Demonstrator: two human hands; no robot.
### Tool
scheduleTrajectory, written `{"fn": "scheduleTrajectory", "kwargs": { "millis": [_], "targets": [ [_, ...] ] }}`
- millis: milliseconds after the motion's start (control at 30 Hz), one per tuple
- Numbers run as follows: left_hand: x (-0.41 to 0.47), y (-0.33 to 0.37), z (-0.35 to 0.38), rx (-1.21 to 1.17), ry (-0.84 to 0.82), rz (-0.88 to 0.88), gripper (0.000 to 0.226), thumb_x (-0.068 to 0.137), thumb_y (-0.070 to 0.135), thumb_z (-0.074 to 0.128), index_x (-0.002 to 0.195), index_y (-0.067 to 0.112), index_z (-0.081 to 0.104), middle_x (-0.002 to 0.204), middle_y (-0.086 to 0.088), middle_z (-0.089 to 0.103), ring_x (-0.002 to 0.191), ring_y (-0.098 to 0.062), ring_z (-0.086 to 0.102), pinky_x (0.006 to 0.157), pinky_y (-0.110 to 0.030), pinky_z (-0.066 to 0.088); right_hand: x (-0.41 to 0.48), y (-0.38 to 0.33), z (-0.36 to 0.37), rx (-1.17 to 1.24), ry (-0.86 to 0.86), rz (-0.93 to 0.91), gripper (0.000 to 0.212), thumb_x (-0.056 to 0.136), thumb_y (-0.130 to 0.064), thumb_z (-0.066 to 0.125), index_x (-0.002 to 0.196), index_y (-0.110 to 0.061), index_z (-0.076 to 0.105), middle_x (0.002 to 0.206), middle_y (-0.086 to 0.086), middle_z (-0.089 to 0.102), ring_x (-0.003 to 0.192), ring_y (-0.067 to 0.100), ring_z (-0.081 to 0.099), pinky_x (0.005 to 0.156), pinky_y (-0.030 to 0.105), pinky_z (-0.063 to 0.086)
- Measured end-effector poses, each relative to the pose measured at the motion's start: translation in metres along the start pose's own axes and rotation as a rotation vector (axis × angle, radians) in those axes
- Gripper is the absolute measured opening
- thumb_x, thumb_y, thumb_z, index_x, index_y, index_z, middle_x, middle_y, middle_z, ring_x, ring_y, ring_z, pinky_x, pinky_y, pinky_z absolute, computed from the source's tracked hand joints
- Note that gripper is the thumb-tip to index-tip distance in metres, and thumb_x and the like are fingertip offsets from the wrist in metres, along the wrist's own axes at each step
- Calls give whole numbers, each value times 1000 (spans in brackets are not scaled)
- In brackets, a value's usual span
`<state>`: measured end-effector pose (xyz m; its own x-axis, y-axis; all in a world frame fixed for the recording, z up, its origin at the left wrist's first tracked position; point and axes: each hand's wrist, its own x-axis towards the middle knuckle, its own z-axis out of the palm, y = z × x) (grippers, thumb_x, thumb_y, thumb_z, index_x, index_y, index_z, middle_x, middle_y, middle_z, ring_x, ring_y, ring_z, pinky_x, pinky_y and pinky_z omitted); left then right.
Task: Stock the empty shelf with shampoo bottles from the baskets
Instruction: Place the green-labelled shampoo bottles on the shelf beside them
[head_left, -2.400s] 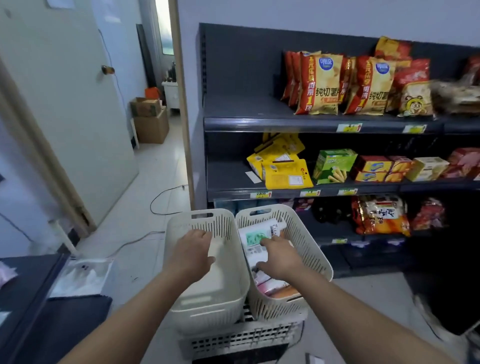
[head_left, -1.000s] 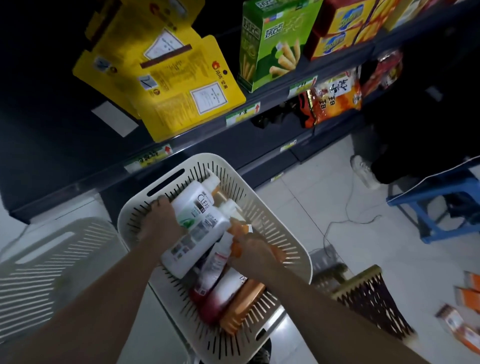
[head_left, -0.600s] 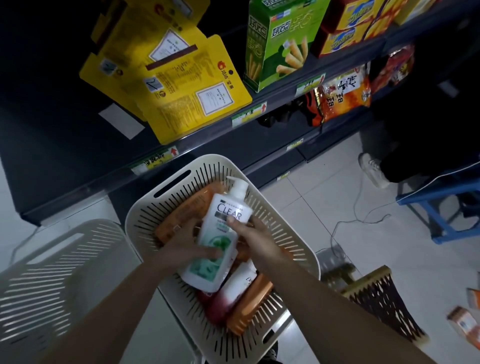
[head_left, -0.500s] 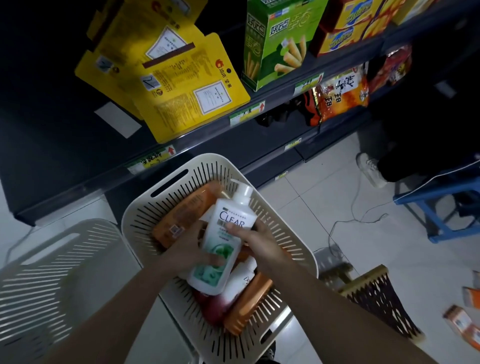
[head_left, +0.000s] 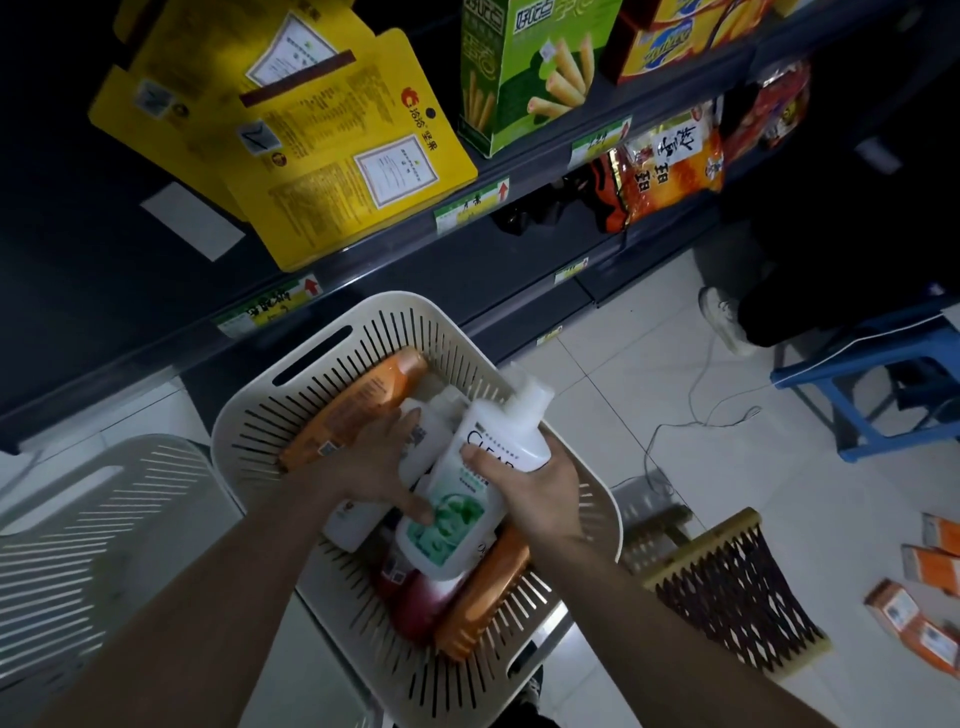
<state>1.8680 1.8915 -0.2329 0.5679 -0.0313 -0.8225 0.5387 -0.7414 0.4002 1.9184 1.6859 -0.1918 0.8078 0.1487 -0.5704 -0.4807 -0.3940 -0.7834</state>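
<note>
A white CLEAR shampoo bottle (head_left: 470, 488) with a green label is held over the right basket (head_left: 374, 322), cap pointing up and right. My right hand (head_left: 540, 493) grips its middle from the right. My left hand (head_left: 371, 467) holds its lower left side, thumb on the green label. Inside the basket lie an orange bottle (head_left: 353, 410) at the back, another white bottle (head_left: 426, 441) under my left hand, a dark red bottle (head_left: 415, 603) and a second orange bottle (head_left: 483, 597) at the front. The left basket (head_left: 78, 530) looks empty.
Dark shelves (head_left: 405, 244) hold yellow boxes (head_left: 322, 150), a green biscuit box (head_left: 524, 67) and orange snack bags (head_left: 670, 161). A blue stool (head_left: 872, 379), a cable (head_left: 696, 410), a dark woven basket (head_left: 727, 587), orange packets (head_left: 924, 597) and someone's shoe (head_left: 722, 322) are on the tiled floor at right.
The white CLEAR bottle has been lifted out of the pile and shifted right, now tilted with its cap to the upper right. My right hand has taken a fuller grip round it.
</note>
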Motion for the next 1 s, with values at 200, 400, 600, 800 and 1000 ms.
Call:
{"fn": "scheduleTrajectory", "kwargs": {
  "millis": [200,400,600,800,1000],
  "targets": [
    [5,-4,16,308,91,-41,149,59,37,89,144,35,-33,156,-7,-32,147,-35,-15,115,-57,20,-14,-11,2,-102,37,-117,66,48,-57,85,106,-35,65,95,-14,74,88,5,71,79,41,60],
    [14,13,49,469,449,-171,120,82,37,67,139,25,-39,160,-15,-4,144,-35,10,103,-56,35,-21,-22,-4,-188,62,-231,51,48,-60,81,93,-48,60,93,-15,72,87,2,69,77,40,60],
    [26,9,52,294,498,-182,117,79,34,70,149,25,-23,149,-15,17,130,-36,28,99,-51,40,-21,-21,-10,-160,53,-192,58,45,-57,85,96,-37,65,93,-10,75,86,7,71,77,43,61],
    [-2,-13,25,-726,307,-95,128,70,20,81,152,32,-17,158,-6,19,137,-33,32,104,-49,39,-22,-21,-3,-209,-4,-190,67,42,-64,82,101,-37,67,96,-9,75,91,12,71,80,45,59],
    [-53,-12,9,-1294,274,181,105,50,4,79,142,36,39,134,-9,56,115,-36,58,91,-58,50,-30,-23,-2,-240,-55,-215,54,41,-59,83,88,-41,63,93,-10,74,89,13,71,79,46,59]
  ]
}}
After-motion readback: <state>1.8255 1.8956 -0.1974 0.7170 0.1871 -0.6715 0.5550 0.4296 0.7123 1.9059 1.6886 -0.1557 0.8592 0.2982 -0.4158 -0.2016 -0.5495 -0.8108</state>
